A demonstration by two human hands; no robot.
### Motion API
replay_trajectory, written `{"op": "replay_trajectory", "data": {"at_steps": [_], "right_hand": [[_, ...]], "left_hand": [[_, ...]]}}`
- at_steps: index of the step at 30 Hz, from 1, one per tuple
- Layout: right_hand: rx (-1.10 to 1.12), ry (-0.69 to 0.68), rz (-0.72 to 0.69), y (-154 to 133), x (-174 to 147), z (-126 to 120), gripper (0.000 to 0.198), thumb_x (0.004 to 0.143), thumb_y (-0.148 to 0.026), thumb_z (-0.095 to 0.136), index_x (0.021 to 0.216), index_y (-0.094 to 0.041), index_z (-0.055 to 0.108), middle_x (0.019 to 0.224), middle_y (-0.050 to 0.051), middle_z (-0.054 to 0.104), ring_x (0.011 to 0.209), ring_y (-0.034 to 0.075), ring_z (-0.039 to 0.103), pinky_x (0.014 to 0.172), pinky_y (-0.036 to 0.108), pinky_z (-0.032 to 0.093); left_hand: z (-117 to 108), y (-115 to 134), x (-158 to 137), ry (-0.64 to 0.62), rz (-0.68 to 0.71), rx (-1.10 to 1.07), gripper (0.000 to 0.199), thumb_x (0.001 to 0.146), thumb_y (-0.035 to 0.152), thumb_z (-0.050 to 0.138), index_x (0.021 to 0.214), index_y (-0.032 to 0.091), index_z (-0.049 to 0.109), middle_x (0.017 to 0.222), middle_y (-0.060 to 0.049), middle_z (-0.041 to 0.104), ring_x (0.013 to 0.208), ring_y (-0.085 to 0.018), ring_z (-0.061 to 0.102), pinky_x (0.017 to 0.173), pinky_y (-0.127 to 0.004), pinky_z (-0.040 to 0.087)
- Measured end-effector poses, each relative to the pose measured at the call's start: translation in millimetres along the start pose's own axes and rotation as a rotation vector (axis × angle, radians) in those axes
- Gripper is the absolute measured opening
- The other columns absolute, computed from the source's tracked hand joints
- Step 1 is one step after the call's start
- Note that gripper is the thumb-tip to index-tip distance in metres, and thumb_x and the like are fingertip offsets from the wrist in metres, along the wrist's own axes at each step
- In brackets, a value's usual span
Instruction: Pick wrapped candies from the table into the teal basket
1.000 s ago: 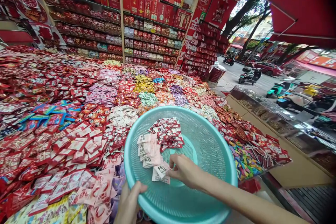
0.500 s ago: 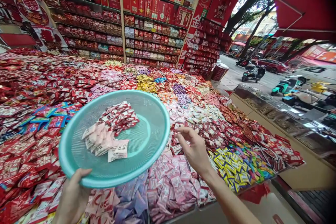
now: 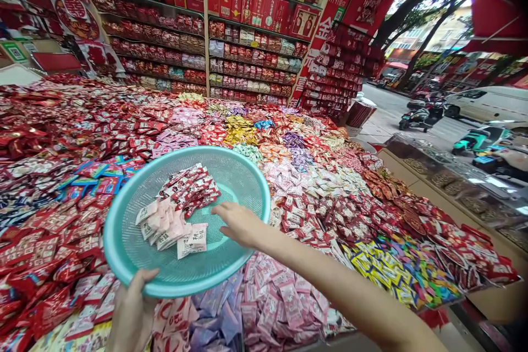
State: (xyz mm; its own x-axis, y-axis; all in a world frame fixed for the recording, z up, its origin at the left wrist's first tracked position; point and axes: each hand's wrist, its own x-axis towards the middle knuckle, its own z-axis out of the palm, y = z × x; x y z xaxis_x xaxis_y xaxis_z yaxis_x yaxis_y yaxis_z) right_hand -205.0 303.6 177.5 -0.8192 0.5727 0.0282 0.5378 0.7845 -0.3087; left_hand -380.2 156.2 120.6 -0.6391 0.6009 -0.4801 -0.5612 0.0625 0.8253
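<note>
My left hand (image 3: 134, 308) grips the near-left rim of a round turquoise plastic basket (image 3: 262, 192), thumb over the edge. The basket tilts toward me above the heaped sweets. In it lie a cluster of red-and-white wrapped candies (image 3: 193, 184) and a pile of pale pink wrapped candies (image 3: 165, 225) with dark lettering. Over the basket's right half reaches my right hand (image 3: 239, 223), its fingers bent and pointing left at the candies. Its thumb and fingertips look apart, and no sweet shows between them.
Loose wrapped sweets spread all around: pink packets (image 3: 284, 297), purple packets (image 3: 216, 308) and yellow packets (image 3: 379, 269) near me. Shelves (image 3: 206, 38) of bagged sweets, boxes and bottles stand behind. A clear-lidded display case (image 3: 445, 176) runs along the right, beside the street.
My right hand has moved left from above the loose sweets to inside the basket. The view has shifted, so the basket sits slightly farther right in the picture, still in my left hand.
</note>
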Motion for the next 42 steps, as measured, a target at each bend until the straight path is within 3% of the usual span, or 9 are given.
{"op": "replay_trajectory", "data": {"at_steps": [4, 8, 15, 20, 24, 27, 30, 36, 42], "right_hand": [[-0.22, -0.33, -0.184, 7, 29, 18, 0.033, 0.081, 0.001, 0.051, 0.109, -0.016, 0.058, 0.109, 0.011, 0.061, 0.091, 0.021, 0.062, 0.068, 0.03, 0.049], [-0.297, -0.49, -0.235, 16, 30, 26, 0.031, 0.082, -0.006, 0.057, 0.112, -0.015, 0.058, 0.112, 0.011, 0.061, 0.093, 0.021, 0.063, 0.07, 0.029, 0.049], [-0.256, -0.506, -0.166, 24, 10, 26, 0.032, 0.089, -0.029, 0.056, 0.119, -0.02, 0.058, 0.108, 0.01, 0.063, 0.087, 0.022, 0.065, 0.065, 0.029, 0.048], [-0.265, -0.492, -0.132, 26, 0, 20, 0.024, 0.084, -0.029, 0.06, 0.105, -0.017, 0.062, 0.105, 0.01, 0.065, 0.084, 0.021, 0.065, 0.064, 0.029, 0.048], [-0.26, -0.442, 0.021, 33, 1, 14, 0.037, 0.08, -0.03, 0.065, 0.111, -0.013, 0.059, 0.106, 0.014, 0.067, 0.09, 0.025, 0.067, 0.07, 0.031, 0.052], [-0.318, -0.389, 0.152, 38, 3, 15, 0.038, 0.083, -0.022, 0.06, 0.118, -0.008, 0.057, 0.107, 0.017, 0.068, 0.099, 0.027, 0.067, 0.078, 0.033, 0.054], [-0.345, -0.407, 0.229, 37, 4, 18, 0.036, 0.082, -0.012, 0.059, 0.117, -0.007, 0.06, 0.11, 0.019, 0.068, 0.107, 0.028, 0.065, 0.085, 0.034, 0.054], [-0.309, -0.45, 0.244, 25, 13, 26, 0.027, 0.078, -0.008, 0.064, 0.105, -0.008, 0.069, 0.106, 0.018, 0.071, 0.104, 0.028, 0.067, 0.084, 0.035, 0.055], [-0.292, -0.41, 0.249, 23, 21, 34, 0.038, 0.076, -0.019, 0.071, 0.112, -0.011, 0.063, 0.109, 0.018, 0.069, 0.104, 0.027, 0.067, 0.086, 0.033, 0.054]], "left_hand": [[4, -7, -11, -0.03, -0.067, 0.014, 0.043, 0.051, 0.006, 0.062, 0.09, 0.021, 0.063, 0.082, 0.004, 0.065, 0.082, -0.017, 0.06, 0.065, -0.021, 0.052], [9, -14, -19, -0.081, -0.108, 0.008, 0.038, 0.048, 0.012, 0.068, 0.084, 0.022, 0.061, 0.073, 0.005, 0.061, 0.077, -0.017, 0.059, 0.061, -0.022, 0.05], [16, -23, -25, -0.125, -0.17, 0.044, 0.025, 0.045, 0.019, 0.075, 0.061, 0.019, 0.054, 0.062, 0.003, 0.056, 0.063, -0.015, 0.05, 0.055, -0.025, 0.045], [18, -25, -31, -0.114, -0.152, 0.04, 0.023, 0.051, 0.022, 0.075, 0.065, 0.019, 0.057, 0.064, 0.003, 0.056, 0.062, -0.015, 0.052, 0.055, -0.026, 0.044], [16, -23, -35, -0.123, -0.15, 0.04, 0.024, 0.054, 0.024, 0.076, 0.07, 0.019, 0.059, 0.07, 0.002, 0.06, 0.067, -0.016, 0.054, 0.058, -0.026, 0.046], [13, -23, -34, -0.147, -0.172, 0.069, 0.025, 0.054, 0.026, 0.078, 0.063, 0.02, 0.055, 0.063, 0.003, 0.055, 0.063, -0.015, 0.052, 0.055, -0.026, 0.045], [9, -25, -31, -0.163, -0.21, 0.084, 0.027, 0.052, 0.027, 0.08, 0.068, 0.019, 0.059, 0.07, 0.001, 0.061, 0.068, -0.018, 0.055, 0.057, -0.028, 0.047], [5, -29, -28, -0.166, -0.202, 0.099, 0.028, 0.052, 0.029, 0.081, 0.064, 0.019, 0.057, 0.069, 0.001, 0.059, 0.071, -0.019, 0.055, 0.058, -0.028, 0.049], [4, -28, -32, -0.175, -0.177, 0.105, 0.026, 0.055, 0.03, 0.079, 0.063, 0.02, 0.056, 0.067, 0.002, 0.057, 0.069, -0.017, 0.052, 0.057, -0.027, 0.048]]}}
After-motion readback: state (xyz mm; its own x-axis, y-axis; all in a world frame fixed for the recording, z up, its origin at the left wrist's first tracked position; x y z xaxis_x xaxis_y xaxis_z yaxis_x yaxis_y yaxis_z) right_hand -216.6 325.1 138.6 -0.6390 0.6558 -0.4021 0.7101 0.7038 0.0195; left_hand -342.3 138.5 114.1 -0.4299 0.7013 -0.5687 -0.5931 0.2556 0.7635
